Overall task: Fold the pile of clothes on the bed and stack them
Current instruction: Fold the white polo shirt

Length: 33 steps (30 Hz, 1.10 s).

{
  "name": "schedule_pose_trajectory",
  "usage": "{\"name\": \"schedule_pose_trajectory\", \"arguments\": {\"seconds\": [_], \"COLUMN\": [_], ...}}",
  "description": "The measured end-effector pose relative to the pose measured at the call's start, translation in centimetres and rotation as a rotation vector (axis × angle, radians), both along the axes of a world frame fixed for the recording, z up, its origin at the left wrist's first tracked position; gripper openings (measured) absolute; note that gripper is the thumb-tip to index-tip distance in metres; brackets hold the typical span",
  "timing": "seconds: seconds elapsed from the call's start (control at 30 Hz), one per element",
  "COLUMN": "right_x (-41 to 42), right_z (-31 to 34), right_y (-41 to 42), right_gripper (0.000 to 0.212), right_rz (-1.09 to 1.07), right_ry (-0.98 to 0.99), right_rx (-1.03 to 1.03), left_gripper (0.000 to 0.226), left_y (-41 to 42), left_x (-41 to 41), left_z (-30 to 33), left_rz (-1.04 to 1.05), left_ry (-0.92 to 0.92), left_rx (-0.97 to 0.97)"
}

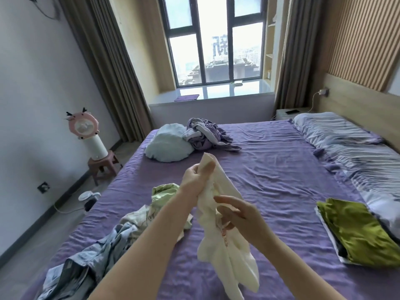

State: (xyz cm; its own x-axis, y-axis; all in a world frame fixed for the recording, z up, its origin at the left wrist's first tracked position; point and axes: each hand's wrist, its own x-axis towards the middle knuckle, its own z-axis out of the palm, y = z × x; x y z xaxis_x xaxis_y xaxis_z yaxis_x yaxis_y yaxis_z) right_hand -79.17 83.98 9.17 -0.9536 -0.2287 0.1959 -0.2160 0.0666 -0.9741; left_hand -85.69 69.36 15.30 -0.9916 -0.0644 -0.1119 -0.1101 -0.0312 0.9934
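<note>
Head view: cream garment [225, 245] hangs from left grip [195, 180].

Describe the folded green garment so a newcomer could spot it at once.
Start at the purple bed and go to its right side, below the striped pillows. The green garment lies flat there, alone. It is shiny olive and folded, unlike the crumpled pale pile on the left.

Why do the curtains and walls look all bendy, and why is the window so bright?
Head view: the wide-angle lens bends straight edges, so the curtains lean outward; daylight washes the window nearly white; the left hand gripping the cream garment looks sharp, the right hand slightly soft.
</note>
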Motion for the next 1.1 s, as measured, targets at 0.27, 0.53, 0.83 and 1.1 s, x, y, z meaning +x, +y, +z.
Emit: {"name": "schedule_pose_trajectory", "arguments": {"seconds": [0.27, 0.53, 0.83, 1.1], "right_x": [-2.2, -4.0, -6.6, -7.4], "right_z": [-4.8, -4.9, 5.1, 9.7], "right_y": [5.4, 2.6, 5.1, 6.2], "right_gripper": [0.04, 0.007, 0.031, 0.02], "right_rz": [-0.339, -0.092, -0.376, -0.253], "right_ry": [-0.021, -0.055, 0.253, 0.273], "right_rx": [0.242, 0.157, 0.449, 0.562], "left_gripper": [0.047, 0.047, 0.012, 0.011], "left_y": [-1.9, -4.4, -10.4, -7.1], "left_x": [0.2, 0.0, 1.4, 2.5], "left_z": [5.7, 8.8, 6.3, 3.1], "left_rz": [-0.199, -0.285, -0.239, -0.022], "left_ry": [0.19, 0.156, 0.115, 0.211], "left_rx": [-0.059, 0.107, -0.737, -0.412]}}
